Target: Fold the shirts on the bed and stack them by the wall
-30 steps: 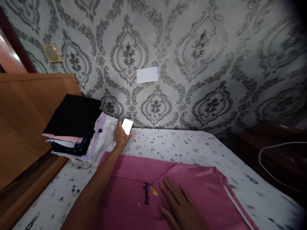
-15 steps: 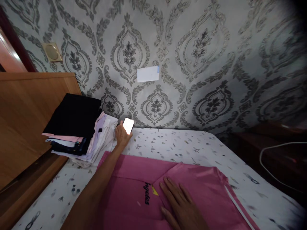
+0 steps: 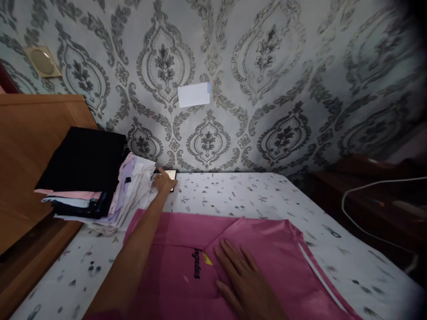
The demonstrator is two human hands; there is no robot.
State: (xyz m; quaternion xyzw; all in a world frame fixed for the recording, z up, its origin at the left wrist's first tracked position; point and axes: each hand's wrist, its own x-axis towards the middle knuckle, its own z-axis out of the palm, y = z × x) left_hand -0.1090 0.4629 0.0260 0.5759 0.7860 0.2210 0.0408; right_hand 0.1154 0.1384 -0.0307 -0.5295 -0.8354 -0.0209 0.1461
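A pink garment (image 3: 180, 231) with dark lettering and a small yellow patch lies spread on the patterned white sheet (image 3: 220, 193). My right hand (image 3: 242, 275) rests flat on it, fingers spread, beside the patch. My left arm reaches across the garment's left part. At the back edge of the sheet, my left hand (image 3: 163, 181) is over a phone (image 3: 171, 174) with a lit screen, thumb and fingers apart at its sides. The phone lies on the sheet, partly covered by that hand.
Left of my left hand stands a pile of folded clothes (image 3: 85, 162), black on top, against a wooden panel (image 3: 40, 133). Behind is a patterned wall with a white card (image 3: 194, 95). A white cable (image 3: 353, 191) hangs at the right.
The phone has gone from tilted up in my left hand to flat on the sheet, and the fingers have loosened. My right hand stays on the garment. The view has shifted slightly right.
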